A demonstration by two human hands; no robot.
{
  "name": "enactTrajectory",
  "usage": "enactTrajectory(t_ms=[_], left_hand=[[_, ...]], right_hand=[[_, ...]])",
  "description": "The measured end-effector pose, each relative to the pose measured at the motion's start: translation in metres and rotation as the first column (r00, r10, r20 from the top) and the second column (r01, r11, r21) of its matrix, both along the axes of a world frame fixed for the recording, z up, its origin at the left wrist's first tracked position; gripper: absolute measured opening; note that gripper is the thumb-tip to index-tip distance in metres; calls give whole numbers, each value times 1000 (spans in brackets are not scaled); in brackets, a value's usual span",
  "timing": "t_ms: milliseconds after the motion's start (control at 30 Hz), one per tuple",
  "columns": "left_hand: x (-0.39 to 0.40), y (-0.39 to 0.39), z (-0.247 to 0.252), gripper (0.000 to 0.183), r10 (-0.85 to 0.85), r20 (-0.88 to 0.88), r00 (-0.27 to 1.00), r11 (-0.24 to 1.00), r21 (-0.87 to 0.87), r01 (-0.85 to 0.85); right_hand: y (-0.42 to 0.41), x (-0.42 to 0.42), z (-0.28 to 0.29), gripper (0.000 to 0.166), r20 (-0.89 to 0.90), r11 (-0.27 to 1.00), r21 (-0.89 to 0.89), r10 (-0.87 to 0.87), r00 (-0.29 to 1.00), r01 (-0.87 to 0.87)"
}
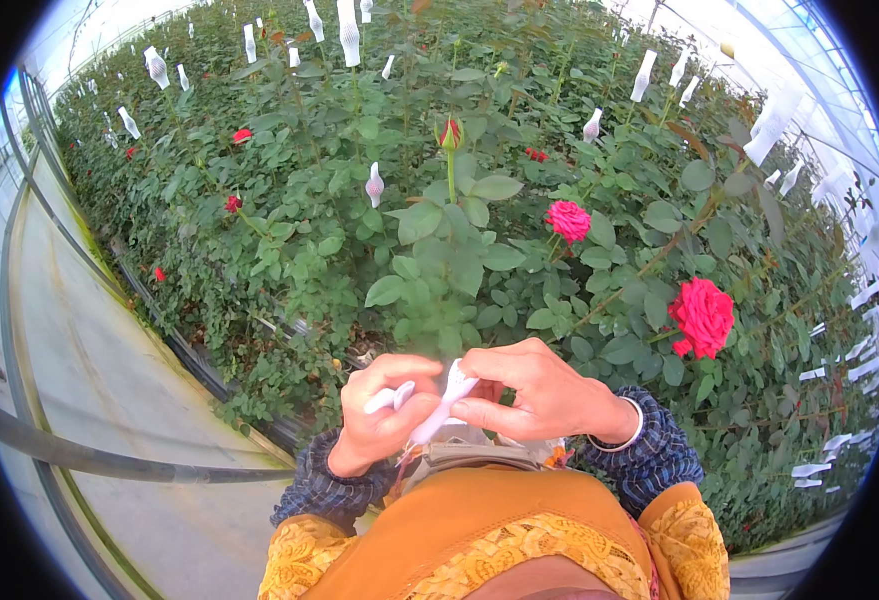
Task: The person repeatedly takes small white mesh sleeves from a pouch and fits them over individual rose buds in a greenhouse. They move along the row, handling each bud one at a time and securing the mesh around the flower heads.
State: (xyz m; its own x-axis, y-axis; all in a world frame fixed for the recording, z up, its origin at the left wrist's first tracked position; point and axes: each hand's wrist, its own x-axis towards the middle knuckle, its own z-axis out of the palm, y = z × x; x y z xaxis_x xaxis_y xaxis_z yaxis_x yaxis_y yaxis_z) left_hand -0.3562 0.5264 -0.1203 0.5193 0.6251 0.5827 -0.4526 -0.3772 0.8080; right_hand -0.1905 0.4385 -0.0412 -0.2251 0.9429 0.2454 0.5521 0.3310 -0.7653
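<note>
Close in front of my waist, my two hands are together over a white foam-net bud sleeve point(460, 384). My right hand point(548, 394) pinches its upper end between thumb and fingers. Its narrow lower part passes beside the thumb of my left hand point(375, 442). Other white foam sleeves point(382, 400) are tucked in the left hand's curled fingers. Beyond the hands, a red rosebud point(450, 135) stands upright and bare on a green stem. A nearby bud wears a white net sleeve point(374, 185).
Dense rose bushes point(319, 247) fill the space ahead, many buds sleeved in white. Two open pink-red roses, one upper point(568, 221) and one lower point(702, 318), are at right. Along the left run a dark pipe point(131, 461) and pale plastic sheeting point(86, 330). A greyish pouch point(477, 456) sits at my waist.
</note>
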Motion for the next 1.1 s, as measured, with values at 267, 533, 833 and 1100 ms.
enactTrajectory(t_ms=[267,533,833,1100], left_hand=[[13,12,14,14,-100,105,989,993,81,91],[23,19,28,17,-412,181,893,839,-307,449],[57,56,75,23,210,298,931,974,24,-227],[81,83,101,33,440,207,874,867,155,-473]], right_hand=[[3,5,-9,11,-394,989,-96,67,917,-114],[24,21,12,20,-618,999,-11,33,786,-50],[45,21,64,18,-341,929,257,-170,924,266],[81,33,71,18,18,530,769,-575,818,356]])
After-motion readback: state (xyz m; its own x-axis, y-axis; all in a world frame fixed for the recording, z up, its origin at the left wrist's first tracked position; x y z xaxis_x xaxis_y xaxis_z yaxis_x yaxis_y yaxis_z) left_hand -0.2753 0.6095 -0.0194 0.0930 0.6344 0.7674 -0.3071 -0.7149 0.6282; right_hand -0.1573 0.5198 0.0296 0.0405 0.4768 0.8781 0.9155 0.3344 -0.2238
